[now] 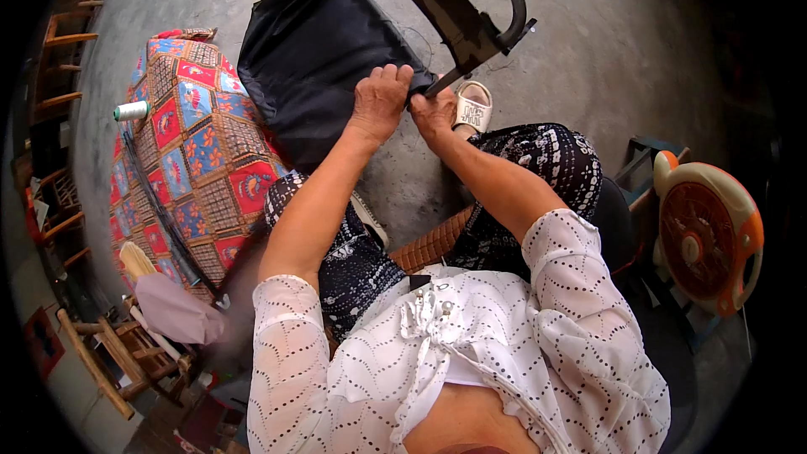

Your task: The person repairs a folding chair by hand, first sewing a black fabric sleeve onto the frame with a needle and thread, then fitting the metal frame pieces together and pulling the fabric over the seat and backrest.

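Note:
Black fabric (319, 50) hangs in front of me along a dark tubular frame (445, 0) with a curved upper tube. My left hand (382, 101) is closed over the near right corner of the fabric, fingers curled on its edge. Right beside it, my right hand (435, 113) pinches the lower end of the frame's thin bar where the cloth meets it. The fingertips of both hands are partly hidden, so any small thing between them does not show.
At left a patterned patchwork cloth (202, 134) bears a thread spool (131, 111) and thin dark rods (160, 210). Wooden stools (126, 353) stand lower left. An orange and white fan (706, 240) is at right. My shoe (475, 105) rests on the concrete floor (605, 50).

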Demonstrator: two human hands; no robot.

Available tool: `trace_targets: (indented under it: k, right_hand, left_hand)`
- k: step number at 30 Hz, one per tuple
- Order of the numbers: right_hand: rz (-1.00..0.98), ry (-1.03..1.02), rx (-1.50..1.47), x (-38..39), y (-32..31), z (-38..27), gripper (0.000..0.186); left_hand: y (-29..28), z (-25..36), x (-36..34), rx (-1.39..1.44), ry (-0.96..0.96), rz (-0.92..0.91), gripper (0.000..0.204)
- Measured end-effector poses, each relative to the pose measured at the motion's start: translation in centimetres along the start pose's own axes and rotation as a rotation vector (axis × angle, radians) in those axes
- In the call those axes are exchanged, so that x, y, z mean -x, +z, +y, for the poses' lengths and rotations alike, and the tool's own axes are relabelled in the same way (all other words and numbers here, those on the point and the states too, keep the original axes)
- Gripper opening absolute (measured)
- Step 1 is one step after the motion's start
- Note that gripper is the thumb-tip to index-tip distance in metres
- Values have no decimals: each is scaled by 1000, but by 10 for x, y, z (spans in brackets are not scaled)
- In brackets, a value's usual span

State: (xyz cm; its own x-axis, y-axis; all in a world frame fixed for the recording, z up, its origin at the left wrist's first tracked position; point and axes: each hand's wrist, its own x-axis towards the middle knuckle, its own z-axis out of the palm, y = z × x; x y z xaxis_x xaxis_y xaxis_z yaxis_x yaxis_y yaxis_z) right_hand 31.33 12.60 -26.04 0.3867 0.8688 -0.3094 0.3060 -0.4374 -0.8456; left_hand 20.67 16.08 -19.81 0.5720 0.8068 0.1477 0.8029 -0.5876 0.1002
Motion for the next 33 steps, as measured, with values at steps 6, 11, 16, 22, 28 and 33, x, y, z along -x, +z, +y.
trace_targets:
  k: [6, 11, 16, 22, 28, 33]
  right_hand:
    - [-108, -165, 19, 14, 12, 15, 40]
    - [-353, -180, 76, 43, -1, -4, 37]
    - [-551, -516, 69, 70, 25, 23, 38]
    - [-655, -498, -50, 86, 32, 23, 50]
    - [-702, -543, 41, 77, 36, 33, 32]
    - [-892, 295, -651, 73, 29, 23, 17]
  left_hand:
    - [9, -9, 7, -47, 110, 40, 15]
    - [2, -29, 35, -65, 237, 41, 13]
    - [-18, -42, 67, -190, 247, 75, 8]
    - [-33, -30, 100, -285, -256, 208, 15]
    - [3, 23, 141, 231, -1021, 364, 11]
    - [17, -7, 150, 709, -1013, 356, 22]
